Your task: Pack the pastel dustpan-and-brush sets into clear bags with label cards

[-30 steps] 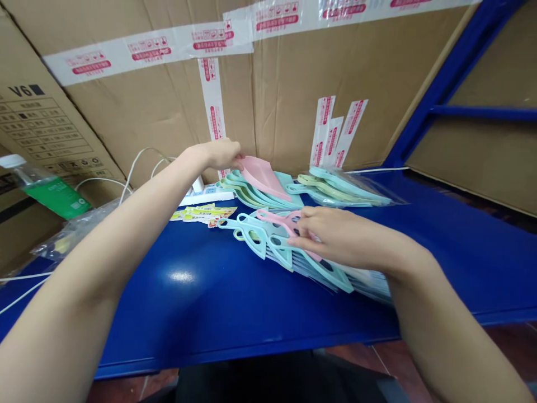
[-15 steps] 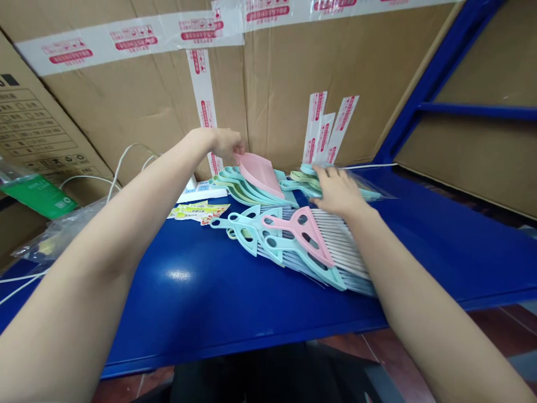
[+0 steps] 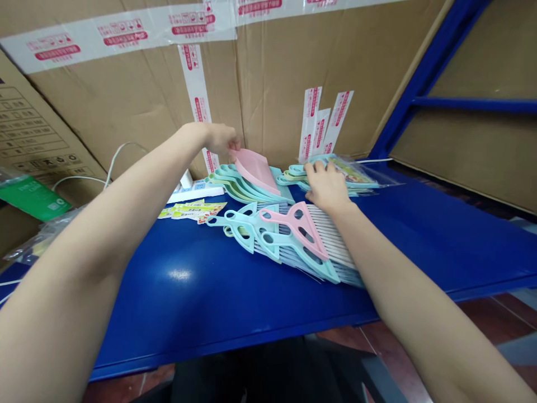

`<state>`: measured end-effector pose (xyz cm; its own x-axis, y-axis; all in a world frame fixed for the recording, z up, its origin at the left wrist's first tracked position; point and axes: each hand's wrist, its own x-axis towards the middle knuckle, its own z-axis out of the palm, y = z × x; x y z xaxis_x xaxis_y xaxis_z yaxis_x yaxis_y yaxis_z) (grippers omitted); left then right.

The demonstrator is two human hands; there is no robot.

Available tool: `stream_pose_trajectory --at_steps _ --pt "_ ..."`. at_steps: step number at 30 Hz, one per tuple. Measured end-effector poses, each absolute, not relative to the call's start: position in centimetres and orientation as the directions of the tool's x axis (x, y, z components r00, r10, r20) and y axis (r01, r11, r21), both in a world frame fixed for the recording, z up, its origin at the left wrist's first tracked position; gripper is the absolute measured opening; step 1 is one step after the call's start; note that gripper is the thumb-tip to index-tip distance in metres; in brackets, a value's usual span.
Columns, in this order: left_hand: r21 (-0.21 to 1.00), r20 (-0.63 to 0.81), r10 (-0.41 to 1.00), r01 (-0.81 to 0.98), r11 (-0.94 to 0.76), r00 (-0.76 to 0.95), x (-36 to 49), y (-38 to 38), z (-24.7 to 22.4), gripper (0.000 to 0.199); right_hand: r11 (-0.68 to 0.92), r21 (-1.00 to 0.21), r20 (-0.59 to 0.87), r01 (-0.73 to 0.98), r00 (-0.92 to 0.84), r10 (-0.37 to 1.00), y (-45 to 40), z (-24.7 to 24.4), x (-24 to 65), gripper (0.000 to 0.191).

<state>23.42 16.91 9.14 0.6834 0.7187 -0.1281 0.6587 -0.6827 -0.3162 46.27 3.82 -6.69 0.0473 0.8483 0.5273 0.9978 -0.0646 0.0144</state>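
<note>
Pinched by its rear end in my left hand [image 3: 225, 139] is a pink dustpan [image 3: 255, 169], which lies tilted on a stack of light-blue and green dustpans [image 3: 240, 183]. My right hand [image 3: 328, 186] rests with fingers apart and bent against a pile of bagged dustpan sets [image 3: 356, 172]; its fingertips are partly hidden by the pile. In front lies a heap of small hand brooms with light-blue heads [image 3: 247, 226], and one pink broom [image 3: 302, 229] is on top. Their pale bristles point right, partly behind my right forearm.
Yellow-green printed packets [image 3: 193, 210] lie left of the dustpans, beside a white power strip [image 3: 197, 191] with cables. A large taped cardboard box [image 3: 277, 101] stands behind the blue table [image 3: 168, 313]. A green package [image 3: 36, 197] sits far left, near a blue metal frame [image 3: 419, 78] opposite.
My right hand has drawn slightly back off the bagged sets, and a printed card now shows in the top bag. My left hand keeps its hold on the pink dustpan. The view has shifted slightly.
</note>
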Motion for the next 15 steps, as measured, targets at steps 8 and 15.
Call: stream_pose_trajectory --at_steps 8,15 --pt "-0.331 -0.126 0.681 0.617 -0.714 0.721 23.8 17.1 8.8 0.052 -0.09 -0.011 0.575 0.996 0.079 0.814 4.0 -6.7 47.0 0.043" --pt "-0.34 -0.136 0.659 0.59 -0.732 0.739 25.9 15.4 5.9 0.05 -0.095 -0.018 0.595 0.995 0.087 0.799 4.0 -6.5 47.3 0.041"
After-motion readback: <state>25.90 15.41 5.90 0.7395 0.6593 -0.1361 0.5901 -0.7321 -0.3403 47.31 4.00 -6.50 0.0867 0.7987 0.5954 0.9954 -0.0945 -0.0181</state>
